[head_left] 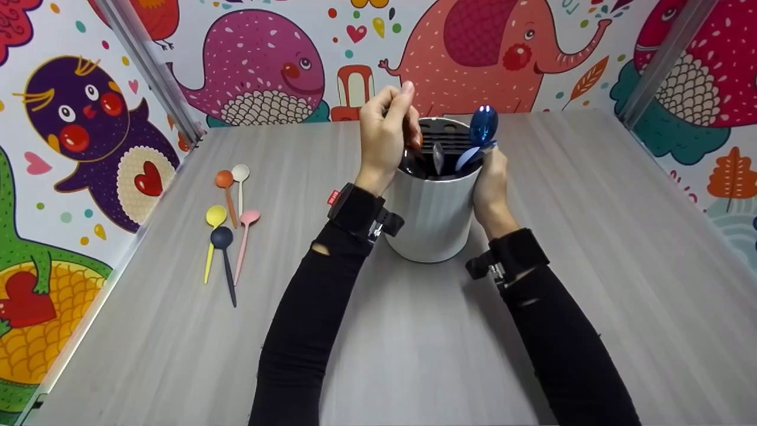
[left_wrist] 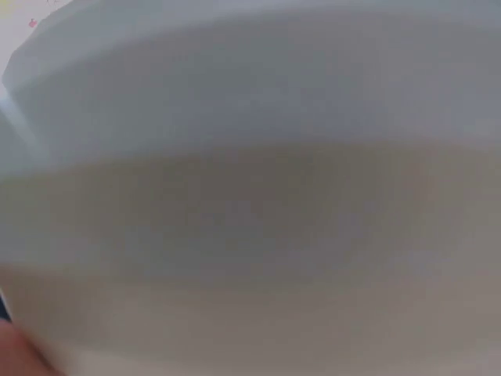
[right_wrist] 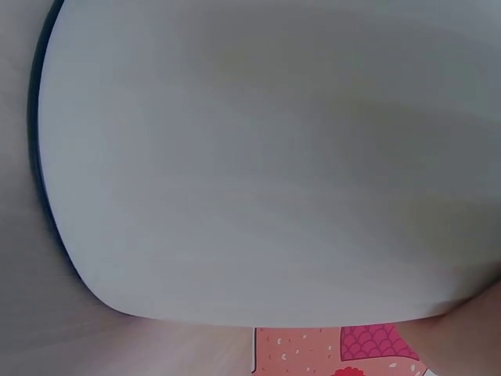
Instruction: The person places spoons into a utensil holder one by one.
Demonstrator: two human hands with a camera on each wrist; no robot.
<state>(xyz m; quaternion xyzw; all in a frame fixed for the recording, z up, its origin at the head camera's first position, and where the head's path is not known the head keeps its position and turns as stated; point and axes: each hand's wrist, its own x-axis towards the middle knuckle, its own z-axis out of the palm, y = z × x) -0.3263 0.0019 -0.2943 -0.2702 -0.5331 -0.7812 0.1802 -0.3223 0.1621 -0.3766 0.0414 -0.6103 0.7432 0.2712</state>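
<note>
A white ribbed utensil holder (head_left: 432, 219) stands upright on the table, its wall filling most of both wrist views. My right hand (head_left: 492, 186) grips its right side, with the thumb up at the rim. Over the left rim, my left hand (head_left: 384, 133) has its fingers curled round a glossy orange-brown utensil (head_left: 417, 142), mostly hidden behind them. Inside the holder are a dark slotted turner (head_left: 443, 135), a shiny blue spoon (head_left: 484, 125), a pale blue utensil (head_left: 469, 157) and a small grey spoon (head_left: 437, 157).
To the left on the table (head_left: 414, 355) lie several small spoons: orange (head_left: 224, 179), white (head_left: 240, 173), yellow (head_left: 216, 216), pink (head_left: 249, 218) and dark navy (head_left: 222, 238). Walls with cartoon animals (head_left: 260, 65) close off the back and sides, with metal posts (head_left: 151, 71) at the corners.
</note>
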